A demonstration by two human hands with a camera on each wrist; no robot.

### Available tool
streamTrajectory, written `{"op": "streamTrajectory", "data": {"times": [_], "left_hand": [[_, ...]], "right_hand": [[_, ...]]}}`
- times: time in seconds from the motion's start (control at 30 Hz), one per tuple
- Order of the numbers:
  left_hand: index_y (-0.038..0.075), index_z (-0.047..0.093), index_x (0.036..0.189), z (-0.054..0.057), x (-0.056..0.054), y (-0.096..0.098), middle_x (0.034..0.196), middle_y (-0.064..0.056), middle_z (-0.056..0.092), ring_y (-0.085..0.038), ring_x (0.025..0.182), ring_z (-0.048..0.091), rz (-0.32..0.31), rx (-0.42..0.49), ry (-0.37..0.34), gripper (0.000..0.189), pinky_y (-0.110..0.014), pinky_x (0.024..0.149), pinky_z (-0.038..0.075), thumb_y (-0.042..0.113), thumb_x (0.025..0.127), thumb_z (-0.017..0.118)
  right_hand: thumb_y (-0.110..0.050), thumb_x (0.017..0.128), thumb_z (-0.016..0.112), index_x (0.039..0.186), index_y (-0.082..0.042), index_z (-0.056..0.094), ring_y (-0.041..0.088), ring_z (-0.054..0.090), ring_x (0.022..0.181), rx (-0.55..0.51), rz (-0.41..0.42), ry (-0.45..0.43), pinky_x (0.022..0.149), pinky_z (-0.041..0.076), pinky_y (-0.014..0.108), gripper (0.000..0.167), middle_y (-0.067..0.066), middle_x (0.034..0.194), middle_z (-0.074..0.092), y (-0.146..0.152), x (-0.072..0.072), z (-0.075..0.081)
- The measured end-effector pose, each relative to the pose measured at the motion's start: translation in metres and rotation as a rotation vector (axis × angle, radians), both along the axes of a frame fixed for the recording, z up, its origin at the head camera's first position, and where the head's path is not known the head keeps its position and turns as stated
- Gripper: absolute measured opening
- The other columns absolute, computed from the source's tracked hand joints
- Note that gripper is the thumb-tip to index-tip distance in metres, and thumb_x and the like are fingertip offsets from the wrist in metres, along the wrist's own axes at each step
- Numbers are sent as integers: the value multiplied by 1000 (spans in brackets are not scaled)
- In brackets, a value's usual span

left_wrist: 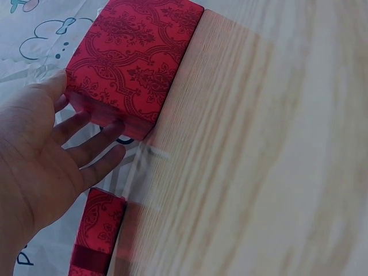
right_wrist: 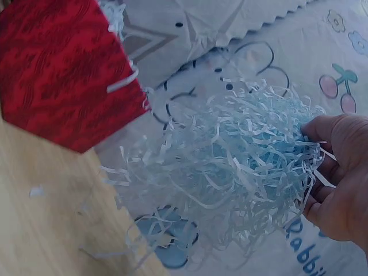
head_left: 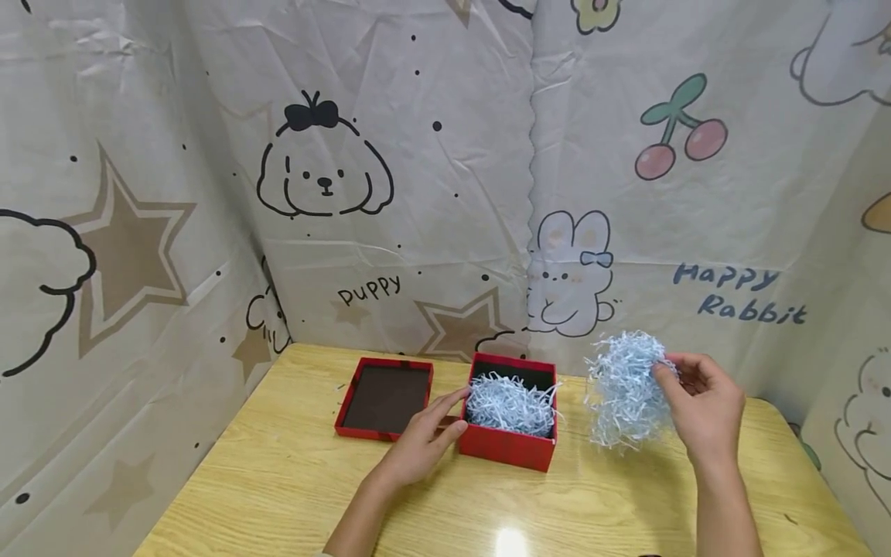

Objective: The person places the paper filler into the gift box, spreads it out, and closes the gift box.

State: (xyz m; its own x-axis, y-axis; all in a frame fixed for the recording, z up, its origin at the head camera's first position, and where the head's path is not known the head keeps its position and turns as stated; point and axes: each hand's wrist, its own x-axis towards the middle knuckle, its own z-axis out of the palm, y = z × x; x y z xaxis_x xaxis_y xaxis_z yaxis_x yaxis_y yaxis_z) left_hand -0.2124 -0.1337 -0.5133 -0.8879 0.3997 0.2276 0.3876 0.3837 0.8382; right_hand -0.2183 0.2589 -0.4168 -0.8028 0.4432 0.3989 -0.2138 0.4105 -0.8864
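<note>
A red patterned gift box stands on the table with pale blue shredded paper filling much of it. My left hand is at the box's left side, fingers mostly straight and touching its wall; the left wrist view shows the hand spread against the box. To the right of the box, my right hand pinches a loose clump of the same shredded paper above the table. Thin strands hang down from that clump in the right wrist view.
The box's lid, red-rimmed with a dark inside, lies left of the box. Behind the wooden table hangs a printed cloth with cartoon drawings. Small paper scraps lie on the table.
</note>
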Motion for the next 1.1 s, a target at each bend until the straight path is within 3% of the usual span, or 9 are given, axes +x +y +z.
{"op": "streamTrajectory", "data": {"times": [0.43,0.63,0.83,1.1], "left_hand": [[25,39,165,2,1,0,164,3,44,-19,126,67,-4,0,3,58,-40,108,53,35,111,56],[25,39,165,3,1,-1,164,4,45,-18,125,67,-4,3,0,58,-39,108,53,34,111,56],[24,39,165,3,1,-2,164,3,45,-17,125,66,-9,2,2,58,-38,108,53,33,111,56],[23,38,165,2,-1,-3,165,0,43,-20,127,66,-26,13,9,57,-39,108,53,32,112,55]], "right_hand": [[2,93,78,108,8,73,13,64,83,-107,156,220,68,52,15,17,-6,93,69,-58,-16,50],[2,93,77,107,7,73,16,64,83,-138,236,268,68,53,17,15,-2,93,69,-85,-23,63],[1,94,77,106,4,74,17,62,81,-141,306,288,66,52,18,13,-1,92,68,-108,-30,56],[2,94,76,107,3,74,14,62,82,-127,308,196,67,52,16,13,7,95,68,-129,-39,18]]}}
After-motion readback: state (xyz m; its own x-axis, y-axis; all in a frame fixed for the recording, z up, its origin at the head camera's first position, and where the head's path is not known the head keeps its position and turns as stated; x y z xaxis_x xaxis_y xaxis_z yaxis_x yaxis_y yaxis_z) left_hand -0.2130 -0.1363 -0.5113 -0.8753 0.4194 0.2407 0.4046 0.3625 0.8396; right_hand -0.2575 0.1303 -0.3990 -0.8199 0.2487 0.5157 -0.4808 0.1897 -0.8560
